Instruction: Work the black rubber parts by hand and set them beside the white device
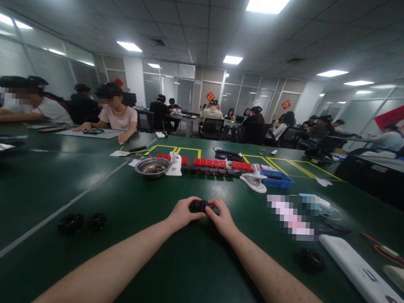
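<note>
A small black ribbed part (197, 206) is held between both hands, just above the green table (130, 264). The fingers of my left hand (185, 212) wrap round its left side. My right hand (220, 214) pinches its right end with thumb and fingertips. Two black wheel-like pieces, one larger (71, 223) and one smaller (96, 221), lie to the left. A similar black piece (312, 260) lies to the right.
Beyond the hands stand a metal bowl (155, 168) of small parts, white clamps (254, 178), red strips (213, 162) and a blue tray (277, 179). At right lies a long white device (360, 270). A person (118, 114) sits across the table at left.
</note>
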`<control>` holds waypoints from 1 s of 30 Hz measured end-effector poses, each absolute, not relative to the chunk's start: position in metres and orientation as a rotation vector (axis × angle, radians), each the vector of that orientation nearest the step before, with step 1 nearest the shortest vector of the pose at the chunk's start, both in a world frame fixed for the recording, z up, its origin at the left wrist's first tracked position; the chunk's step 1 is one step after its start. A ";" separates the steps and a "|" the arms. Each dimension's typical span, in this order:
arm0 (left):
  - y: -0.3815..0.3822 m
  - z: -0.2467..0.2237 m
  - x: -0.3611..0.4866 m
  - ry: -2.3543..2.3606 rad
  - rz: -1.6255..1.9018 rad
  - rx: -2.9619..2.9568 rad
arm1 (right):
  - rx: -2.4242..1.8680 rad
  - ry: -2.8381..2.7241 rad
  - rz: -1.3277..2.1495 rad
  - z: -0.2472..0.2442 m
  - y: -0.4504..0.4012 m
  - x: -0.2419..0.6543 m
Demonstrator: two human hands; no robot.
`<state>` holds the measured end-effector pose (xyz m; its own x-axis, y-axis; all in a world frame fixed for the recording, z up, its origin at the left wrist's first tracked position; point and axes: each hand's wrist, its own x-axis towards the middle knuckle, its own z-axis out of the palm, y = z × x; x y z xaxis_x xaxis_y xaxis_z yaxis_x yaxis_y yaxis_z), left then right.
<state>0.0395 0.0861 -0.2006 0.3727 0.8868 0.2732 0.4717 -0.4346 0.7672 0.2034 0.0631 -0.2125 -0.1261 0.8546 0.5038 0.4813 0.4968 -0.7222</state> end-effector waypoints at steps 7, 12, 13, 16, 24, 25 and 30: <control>0.080 -0.198 0.041 1.067 0.973 2.163 | -1.325 -1.765 0.371 -0.219 0.066 0.204; 0.079 -0.197 0.041 1.071 0.978 2.185 | -1.334 -1.787 0.521 -0.220 0.070 0.207; 0.079 -0.197 0.041 1.068 0.972 2.185 | -1.316 -1.775 0.544 -0.219 0.070 0.207; 0.080 -0.198 0.041 1.062 0.955 2.172 | -1.291 -1.761 0.556 -0.218 0.070 0.207; 0.089 -0.202 0.038 1.176 0.958 2.028 | -1.144 -1.803 0.501 -0.215 0.067 0.206; 0.089 -0.201 0.038 1.182 0.961 2.010 | -1.134 -1.810 0.506 -0.215 0.066 0.206; 0.085 -0.199 0.040 1.215 1.002 2.043 | -1.088 -1.813 0.529 -0.214 0.064 0.205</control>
<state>0.0396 0.0845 -0.1988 0.3115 0.8957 0.3172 0.4818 -0.4366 0.7598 0.2047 0.0636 -0.2139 -0.1800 0.8516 0.4923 0.4535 0.5159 -0.7267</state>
